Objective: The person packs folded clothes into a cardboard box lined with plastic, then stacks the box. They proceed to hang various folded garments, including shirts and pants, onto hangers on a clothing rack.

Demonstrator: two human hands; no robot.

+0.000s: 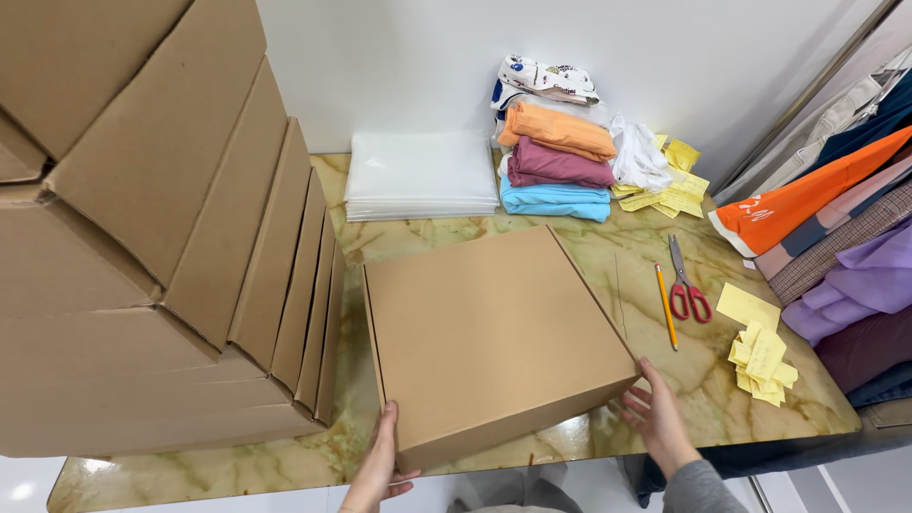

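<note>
A flat, closed brown cardboard box (pixel 489 328) lies on the marble-patterned table (pixel 655 247) in front of me. My left hand (pixel 380 465) grips its near left corner, fingers along the side and thumb under the front edge. At the near right corner my right hand (pixel 655 418) presses on the box's side with spread fingers. The box's lid is down.
A tall leaning stack of cardboard boxes (pixel 152 218) fills the left. Clear plastic bags (pixel 421 176) and folded clothes (pixel 556 157) sit at the back. Red scissors (pixel 686 285), a pencil (pixel 666 306) and yellow slips (pixel 760 356) lie right. Hanging garments (pixel 836 228) border the right edge.
</note>
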